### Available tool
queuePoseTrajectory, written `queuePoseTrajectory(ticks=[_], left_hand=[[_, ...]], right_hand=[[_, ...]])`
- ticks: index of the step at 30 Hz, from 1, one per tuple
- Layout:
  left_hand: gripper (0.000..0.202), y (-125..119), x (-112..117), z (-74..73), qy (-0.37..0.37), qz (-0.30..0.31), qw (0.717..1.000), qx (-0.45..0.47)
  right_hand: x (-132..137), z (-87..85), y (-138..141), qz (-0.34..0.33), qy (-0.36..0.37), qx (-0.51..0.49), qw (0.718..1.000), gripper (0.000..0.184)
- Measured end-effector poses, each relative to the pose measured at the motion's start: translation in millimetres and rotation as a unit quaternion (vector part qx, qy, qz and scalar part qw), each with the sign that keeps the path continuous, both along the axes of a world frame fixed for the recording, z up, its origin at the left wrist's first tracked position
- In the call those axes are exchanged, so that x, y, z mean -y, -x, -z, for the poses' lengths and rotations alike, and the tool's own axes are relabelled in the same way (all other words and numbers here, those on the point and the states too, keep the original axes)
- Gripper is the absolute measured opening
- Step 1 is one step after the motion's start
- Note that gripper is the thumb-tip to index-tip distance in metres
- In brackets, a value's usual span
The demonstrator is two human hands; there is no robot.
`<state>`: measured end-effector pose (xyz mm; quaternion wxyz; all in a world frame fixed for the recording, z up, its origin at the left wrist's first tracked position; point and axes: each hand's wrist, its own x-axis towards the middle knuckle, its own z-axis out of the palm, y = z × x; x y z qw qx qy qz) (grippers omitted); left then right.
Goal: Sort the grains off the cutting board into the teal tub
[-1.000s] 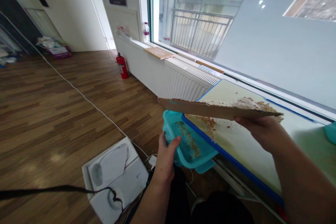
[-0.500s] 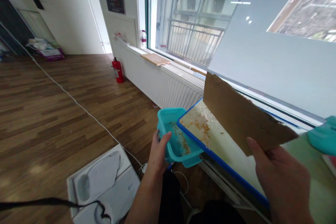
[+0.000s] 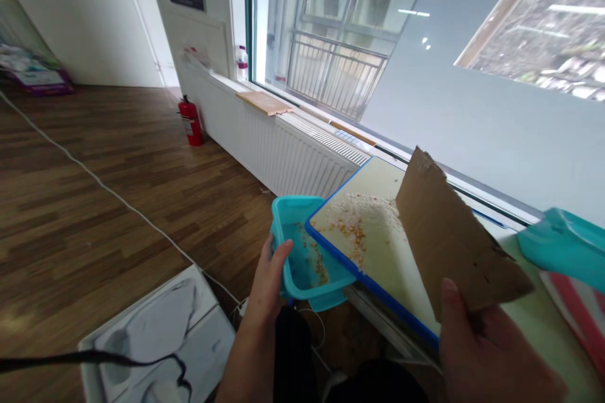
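Note:
My left hand (image 3: 271,271) grips the near-left wall of a turquoise plastic box (image 3: 309,293), thumb over the rim. The box sits just below the corner of a pale tabletop with a blue edge (image 3: 378,297); yellowish bits lie on its bottom. On the tabletop, orange-yellow kernels (image 3: 353,236) are scattered close to the corner, with whitish grains (image 3: 366,201) spread behind them. My right hand (image 3: 486,340) is closed on the lower edge of a torn piece of brown cardboard (image 3: 454,233), tilted upright over the table to the right of the grains.
Another turquoise container (image 3: 562,242) and a red-and-white item (image 3: 576,308) are at the table's right. A white radiator (image 3: 307,151) runs under the window. A red fire extinguisher (image 3: 191,121), a white box (image 3: 161,327) and a white cable (image 3: 137,209) are on the wooden floor.
The cardboard has moved right and down relative to the table, uncovering more grains and the table's far edge. My left hand still holds the box at the corner. The whole view has shifted.

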<state>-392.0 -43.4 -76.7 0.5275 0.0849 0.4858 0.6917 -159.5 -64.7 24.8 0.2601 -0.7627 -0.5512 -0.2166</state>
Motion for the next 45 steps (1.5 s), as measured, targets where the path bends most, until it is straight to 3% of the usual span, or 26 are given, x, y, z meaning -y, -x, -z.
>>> queuePoseTrajectory(ticks=[6, 13, 19, 25, 31, 35, 40, 45], left_hand=[[0.064, -2, 2, 3.1, 0.004, 0.003, 1.0, 0.006], [0.067, -3, 3, -4.4, 0.011, -0.008, 1.0, 0.009], [0.066, -5, 4, -3.3, -0.001, -0.007, 1.0, 0.013], [0.072, -4, 5, -1.3, 0.007, -0.011, 1.0, 0.007], [0.069, -4, 5, 1.2, -0.003, -0.005, 1.0, 0.004], [0.068, -4, 5, -1.3, 0.002, -0.005, 1.0, 0.006], [0.07, -5, 5, -2.7, -0.003, -0.005, 1.0, 0.01], [0.072, -5, 6, 2.4, -0.017, -0.004, 1.0, 0.001]], right_hand=[[-4, 15.0, 1, -0.031, -0.028, 0.005, 0.999, 0.058], [1, 13.2, 16, -0.077, -0.052, 0.03, 0.995, 0.061], [8, 14.5, 24, -0.15, -0.102, 0.143, 0.973, 0.051], [18, 14.2, 39, -0.16, -0.135, 0.162, 0.964, 0.051], [19, 13.6, 50, -0.179, -0.132, 0.124, 0.967, 0.034], [18, 12.2, 57, -0.216, -0.123, 0.112, 0.962, 0.039], [23, 12.0, 69, -0.154, -0.087, 0.044, 0.983, 0.036], [26, 17.6, 70, -0.163, -0.047, 0.041, 0.985, 0.036]])
